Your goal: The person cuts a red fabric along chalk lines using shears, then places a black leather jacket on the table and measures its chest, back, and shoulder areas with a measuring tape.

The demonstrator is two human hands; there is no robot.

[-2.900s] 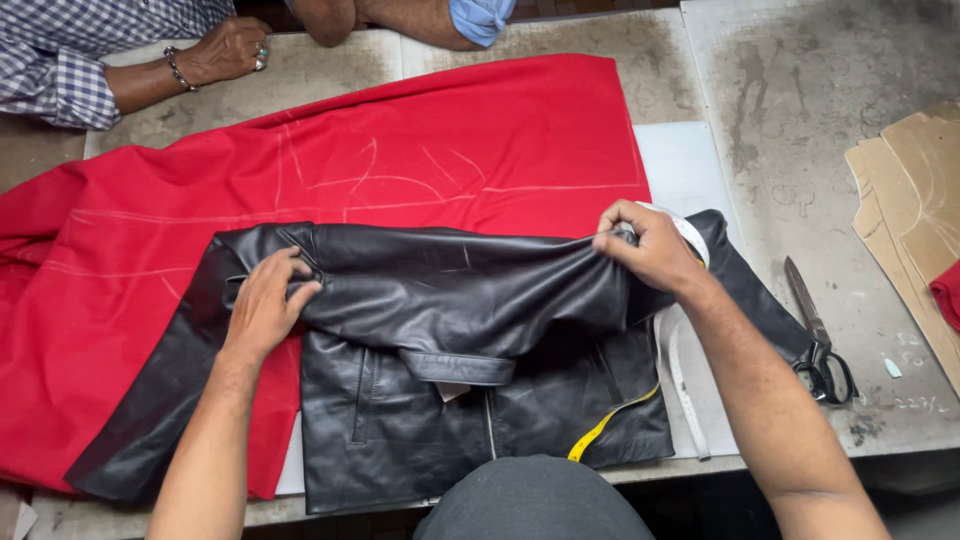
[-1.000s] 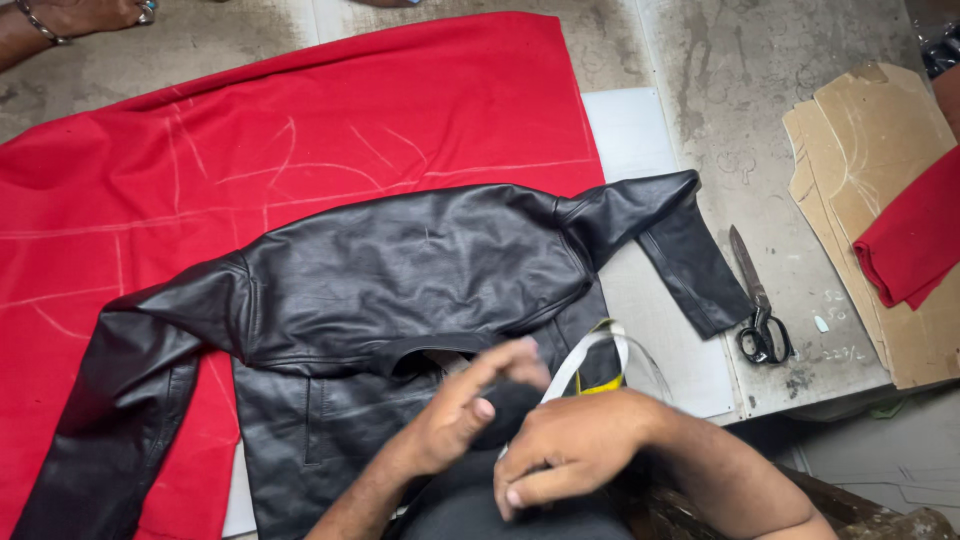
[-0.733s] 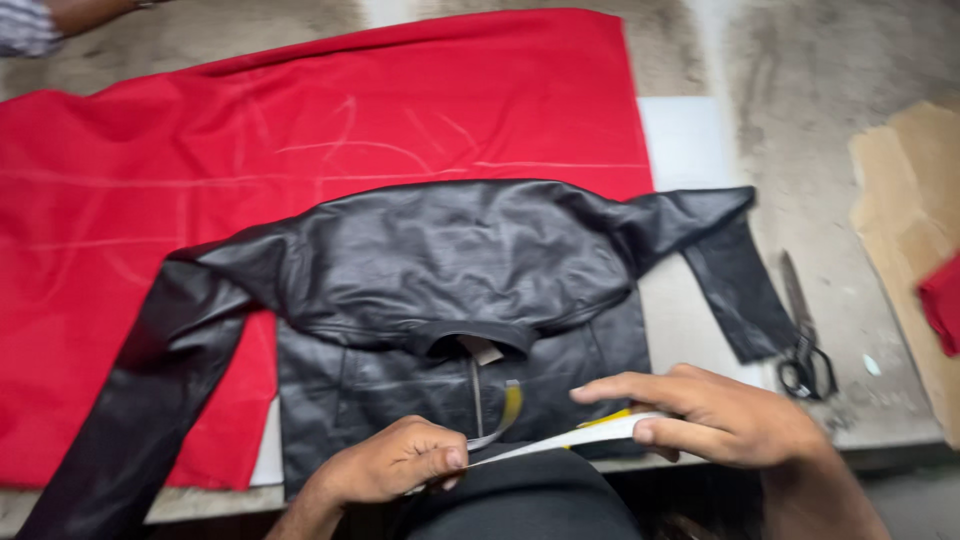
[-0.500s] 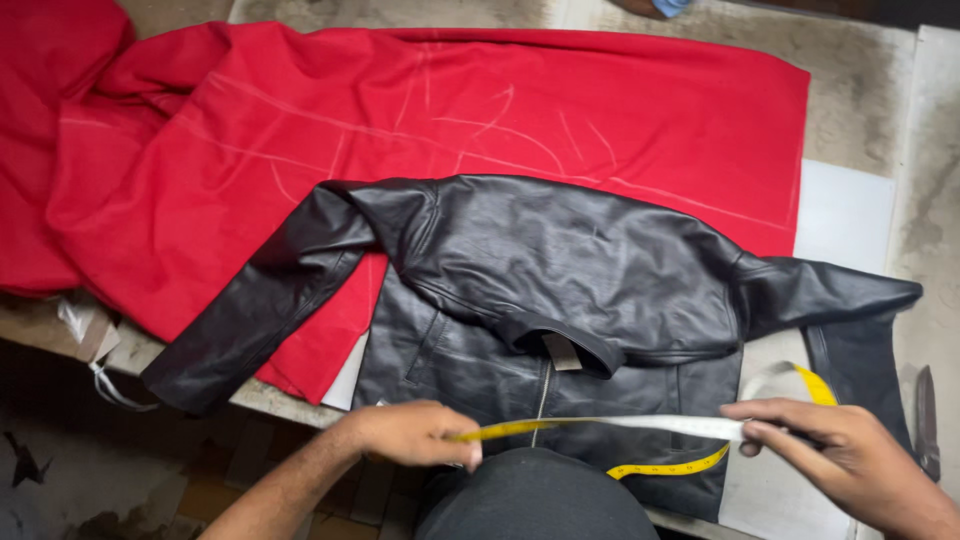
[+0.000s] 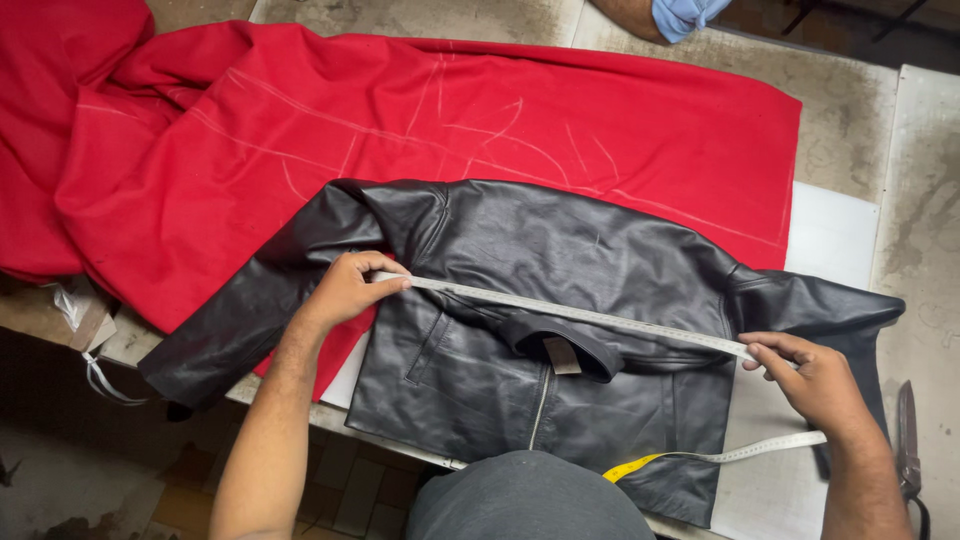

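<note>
A black leather jacket (image 5: 560,250) lies flat on the table with its sleeves spread, partly over a red cloth (image 5: 420,110) marked with chalk lines. A white measuring tape (image 5: 580,314) runs taut across the jacket from shoulder to shoulder. My left hand (image 5: 345,290) pins one end of the tape at the left shoulder seam. My right hand (image 5: 815,375) holds the tape at the right shoulder, and the loose end with a yellow tip (image 5: 640,465) trails below it.
The worn grey table (image 5: 860,90) carries a white sheet (image 5: 830,235) under the jacket's right side. Scissors (image 5: 908,440) lie at the right edge. Another person's arm with a blue sleeve (image 5: 670,14) rests at the far edge. The floor shows at lower left.
Both hands lifted the tape from the jacket's lower edge up to its shoulders and stretched it taut there. The view shifted left earlier.
</note>
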